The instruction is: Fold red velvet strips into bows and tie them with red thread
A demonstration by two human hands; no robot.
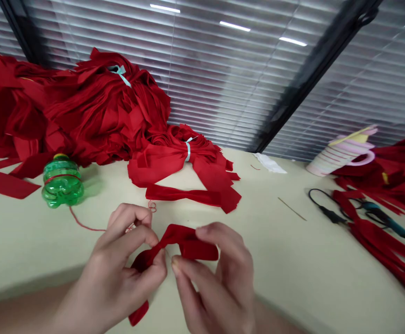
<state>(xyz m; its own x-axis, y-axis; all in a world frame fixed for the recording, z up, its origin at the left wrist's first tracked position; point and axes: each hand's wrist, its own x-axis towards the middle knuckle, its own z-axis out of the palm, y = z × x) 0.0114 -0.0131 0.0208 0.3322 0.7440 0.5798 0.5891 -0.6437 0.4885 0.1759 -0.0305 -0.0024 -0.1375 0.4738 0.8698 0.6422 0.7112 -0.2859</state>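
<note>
My left hand is closed, pinching the gathered middle of a strip of red ribbon folded like a bow. One end of the ribbon hangs below this hand. My right hand has its thumb and a finger pinched together just right of the gather, at what looks like a fine thread. Another right fingertip rests on the ribbon's right loop. Red thread runs from the green plastic bottle piece towards my left hand. Behind my hands lies a red ribbon piece pinched in at its middle.
Tied bundles of red ribbon are heaped at the back left against the blinds. A striped mug leans at the back right. Near it are more ribbons, a blue-handled corded tool and a white scrap.
</note>
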